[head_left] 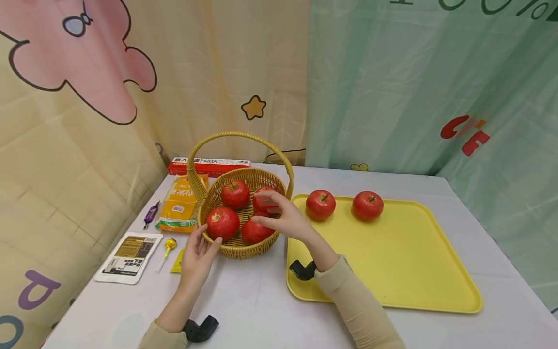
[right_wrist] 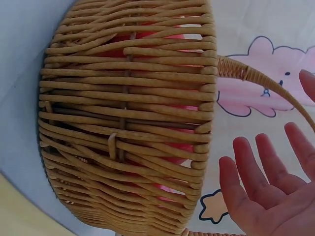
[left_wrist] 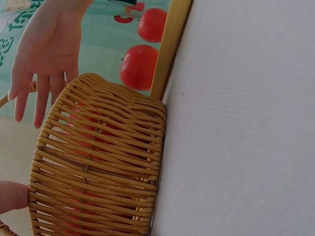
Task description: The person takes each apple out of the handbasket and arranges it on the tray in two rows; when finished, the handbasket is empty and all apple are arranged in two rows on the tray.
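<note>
A yellow-brown wicker basket [head_left: 244,251] with a tall arched handle stands upright, holding several red apples [head_left: 236,195]. My left hand [head_left: 196,261] is at its front-left side, thumb and fingertips touching the rim beside an apple. In the left wrist view, the thumb [left_wrist: 12,196] meets the woven rim; the other fingers are out of sight there. Over the basket's right side hovers my right hand [head_left: 283,218], fingers spread above the apples and holding nothing. The right wrist view shows the loosely bent fingers of that hand [right_wrist: 275,191] beside the rim.
To the right lies a yellow tray [head_left: 392,257] with two red apples [head_left: 320,205] near its back edge. Left of the basket are an orange food bag [head_left: 180,201], a white packet [head_left: 129,257], a lollipop [head_left: 170,244] and a purple candy [head_left: 151,214]. Behind stands a red pasta box [head_left: 215,167].
</note>
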Demonstrator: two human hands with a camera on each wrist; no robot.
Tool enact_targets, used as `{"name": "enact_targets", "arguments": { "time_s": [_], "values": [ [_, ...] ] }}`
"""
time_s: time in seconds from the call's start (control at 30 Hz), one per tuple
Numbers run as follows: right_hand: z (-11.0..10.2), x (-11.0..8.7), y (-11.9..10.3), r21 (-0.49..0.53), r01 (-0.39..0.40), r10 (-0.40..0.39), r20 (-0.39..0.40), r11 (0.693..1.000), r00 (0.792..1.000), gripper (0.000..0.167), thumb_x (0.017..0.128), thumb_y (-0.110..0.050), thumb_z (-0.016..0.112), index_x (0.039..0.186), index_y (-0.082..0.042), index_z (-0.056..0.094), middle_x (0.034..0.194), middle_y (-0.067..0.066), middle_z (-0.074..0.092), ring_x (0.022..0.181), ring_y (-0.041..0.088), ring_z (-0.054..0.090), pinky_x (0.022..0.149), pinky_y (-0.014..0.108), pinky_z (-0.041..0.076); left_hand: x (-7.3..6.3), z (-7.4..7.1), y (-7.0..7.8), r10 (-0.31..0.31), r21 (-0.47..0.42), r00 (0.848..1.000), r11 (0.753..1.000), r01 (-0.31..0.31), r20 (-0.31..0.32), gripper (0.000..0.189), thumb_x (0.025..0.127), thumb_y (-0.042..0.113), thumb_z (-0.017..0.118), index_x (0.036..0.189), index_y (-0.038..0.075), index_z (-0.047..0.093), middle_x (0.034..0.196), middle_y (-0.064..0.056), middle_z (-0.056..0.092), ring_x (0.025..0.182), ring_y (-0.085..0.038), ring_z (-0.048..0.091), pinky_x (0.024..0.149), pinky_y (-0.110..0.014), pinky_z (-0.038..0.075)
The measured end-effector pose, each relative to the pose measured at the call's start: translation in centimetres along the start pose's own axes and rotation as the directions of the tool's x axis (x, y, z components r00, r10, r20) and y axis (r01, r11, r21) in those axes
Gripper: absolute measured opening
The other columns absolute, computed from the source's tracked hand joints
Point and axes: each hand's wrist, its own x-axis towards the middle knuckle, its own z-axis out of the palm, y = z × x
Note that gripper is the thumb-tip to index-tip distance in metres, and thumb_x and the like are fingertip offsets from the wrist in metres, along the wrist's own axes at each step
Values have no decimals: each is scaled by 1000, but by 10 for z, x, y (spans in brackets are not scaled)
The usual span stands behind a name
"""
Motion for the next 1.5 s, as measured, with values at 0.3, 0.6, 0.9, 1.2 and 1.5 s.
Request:
{"name": "enact_targets", "arguments": {
  "time_s": [0.3, 0.6, 0.9, 1.2, 1.5],
  "values": [
    [9, 3, 10, -121, -16, 24, 68, 992, 997, 56, 80, -28, 75, 130, -15, 52, 126, 2, 52, 119, 26, 48, 101, 39, 42, 2, 0, -1, -17, 6, 1000, 1000, 17, -1, 56, 94, 21, 59, 141, 7, 34, 156, -6, 6, 139, -20, 20, 108, -31, 29],
    [16, 4, 12, -261, -24, 48, 86, 965, 995, 58, 81, -33, 74, 131, -15, 52, 131, 1, 50, 121, 20, 44, 97, 40, 45, 1, 0, 1, -2, 10, 1000, 1000, 2, 2, 57, 94, 22, 59, 142, 6, 33, 156, -9, 6, 140, -23, 19, 108, -35, 28],
    [23, 8, 18, -335, -38, 72, 90, 942, 993, 53, 80, -30, 75, 127, -22, 54, 130, -2, 51, 122, 19, 42, 97, 43, 45, 1, 1, 1, -12, 12, 1000, 1000, 12, 0, 57, 94, 23, 59, 142, 7, 33, 156, -8, 7, 140, -23, 20, 108, -33, 29],
    [23, 13, 19, -441, -64, 116, 94, 895, 989, 56, 78, -34, 76, 128, -21, 54, 131, 0, 50, 120, 20, 45, 95, 42, 47, 1, 0, 0, -25, 6, 1000, 1000, 25, -11, 57, 94, 24, 59, 142, 8, 33, 156, -6, 7, 139, -19, 20, 108, -31, 29],
    [20, 16, 14, -464, -93, 169, 126, 881, 978, 60, 76, -34, 77, 129, -17, 54, 131, 3, 51, 119, 20, 45, 94, 41, 48, 2, 1, 0, -26, 0, 1000, 1000, 26, -12, 57, 93, 23, 60, 142, 8, 34, 156, -6, 6, 139, -19, 20, 108, -31, 29]
  ]
}}
